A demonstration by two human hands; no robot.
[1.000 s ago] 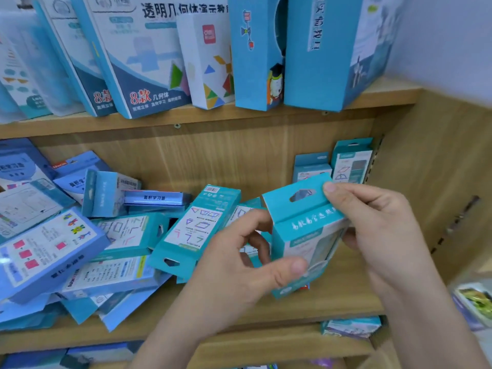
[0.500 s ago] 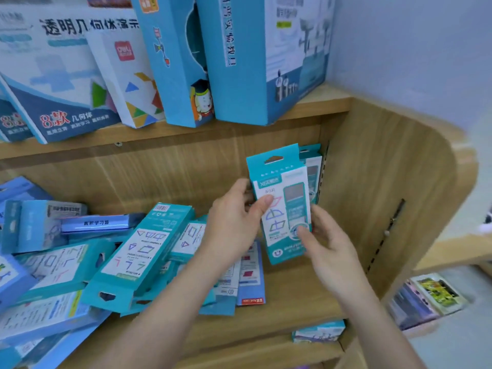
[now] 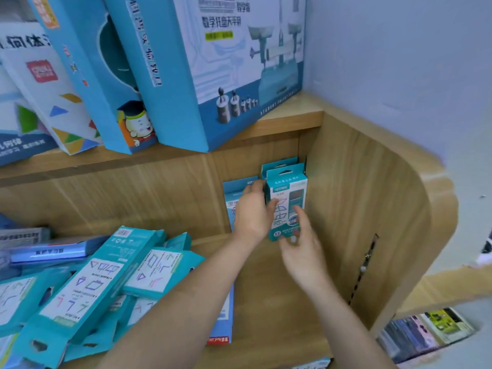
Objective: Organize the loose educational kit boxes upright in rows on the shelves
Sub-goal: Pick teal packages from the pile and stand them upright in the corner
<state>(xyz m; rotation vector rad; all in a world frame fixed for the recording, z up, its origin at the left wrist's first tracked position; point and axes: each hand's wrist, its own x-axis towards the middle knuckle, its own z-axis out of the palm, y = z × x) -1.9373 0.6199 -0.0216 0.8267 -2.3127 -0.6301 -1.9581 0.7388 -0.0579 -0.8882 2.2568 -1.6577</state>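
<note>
Wooden shelf (image 3: 279, 328) by pale wall (image 3: 399, 62): loose teal boxes (image 3: 87, 286), one upright box (image 3: 288, 187).

Bare shelf board (image 3: 266, 310) open — box pile (image 3: 87, 288) crowds left.

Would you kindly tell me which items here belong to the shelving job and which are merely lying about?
Job: teal kit box, gripped by left hand, touched by right hand; upright teal boxes behind it; loose teal box pile.
Lying about: balance scale box; booklets below right.
</note>
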